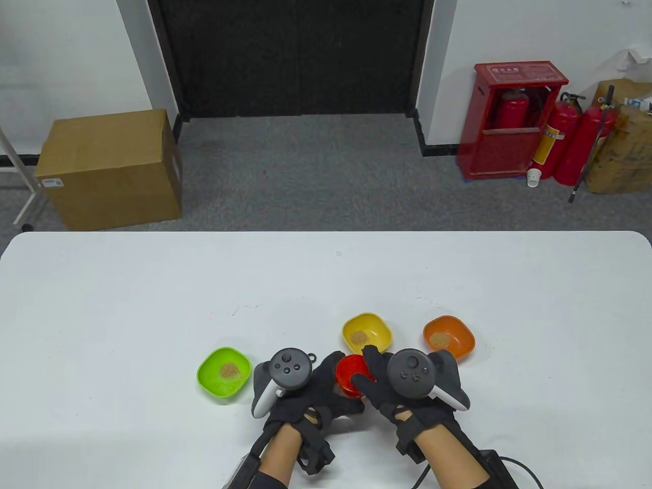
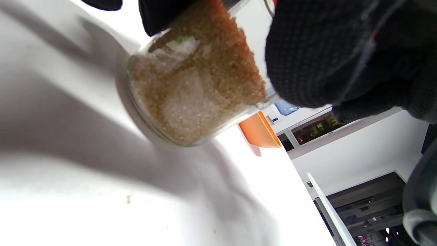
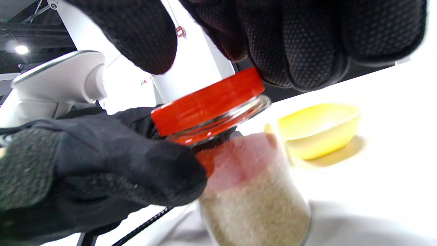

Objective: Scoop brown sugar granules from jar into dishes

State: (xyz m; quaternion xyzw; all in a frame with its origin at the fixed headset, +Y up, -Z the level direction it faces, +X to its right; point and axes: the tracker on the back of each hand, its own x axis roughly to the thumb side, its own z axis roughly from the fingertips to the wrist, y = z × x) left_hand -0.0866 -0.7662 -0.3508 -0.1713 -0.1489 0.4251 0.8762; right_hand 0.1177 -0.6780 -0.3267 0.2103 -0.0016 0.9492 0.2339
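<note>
The glass jar (image 3: 252, 191) of brown sugar granules (image 2: 191, 85) stands on the white table (image 1: 153, 285) between the two hands, capped by a red lid (image 3: 208, 102). The left hand (image 1: 300, 392) wraps around the jar's upper body, gripping it. The right hand (image 1: 402, 382) rests its fingers (image 3: 290, 41) on the lid's top and rim. Just beyond the right hand sit a yellow dish (image 1: 367, 333) and an orange dish (image 1: 449, 337); beside the left hand, on its outer side, sits a green dish (image 1: 224, 374). Each dish holds a small heap of granules.
</note>
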